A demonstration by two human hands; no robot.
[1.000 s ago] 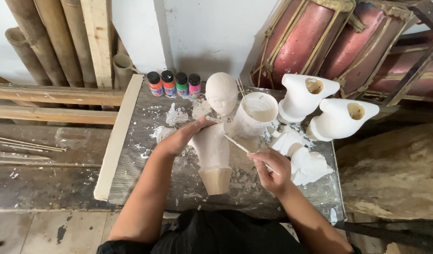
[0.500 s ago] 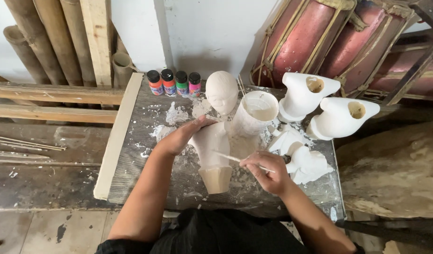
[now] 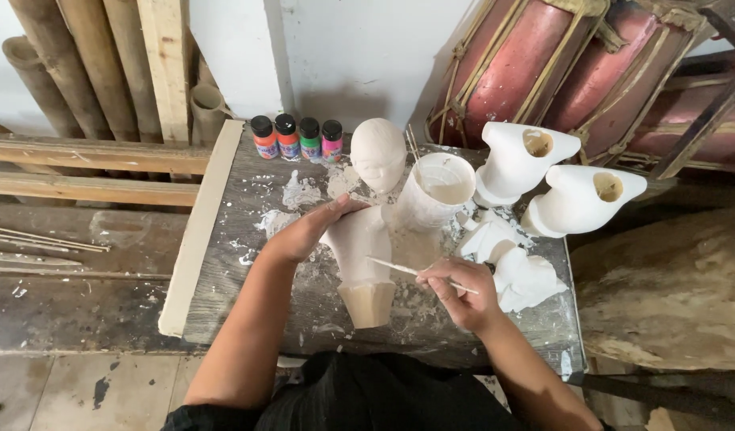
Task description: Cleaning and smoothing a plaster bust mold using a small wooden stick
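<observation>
Landmark: white-stained wooden table (image 3: 247, 239).
Bust: pale clay bust (image 3: 361, 259) lies mid-table, its base toward the person.
Left hand: left hand (image 3: 307, 231) grips the bust's upper left side.
Right hand: right hand (image 3: 459, 291) pinches a thin brush (image 3: 407, 271), tip touching the bust.
Behind the bust: white cup (image 3: 437, 190), clay head (image 3: 378, 153), four paint bottles (image 3: 297, 137).
Right end: two white moulds (image 3: 555, 179).

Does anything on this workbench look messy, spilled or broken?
Yes. The wooden bench top is spattered with dried white splashes, thickest near the paint bottles. Crumpled white scraps lie beside the right hand. The pale figure that the left hand steadies shows no visible breakage.
</observation>
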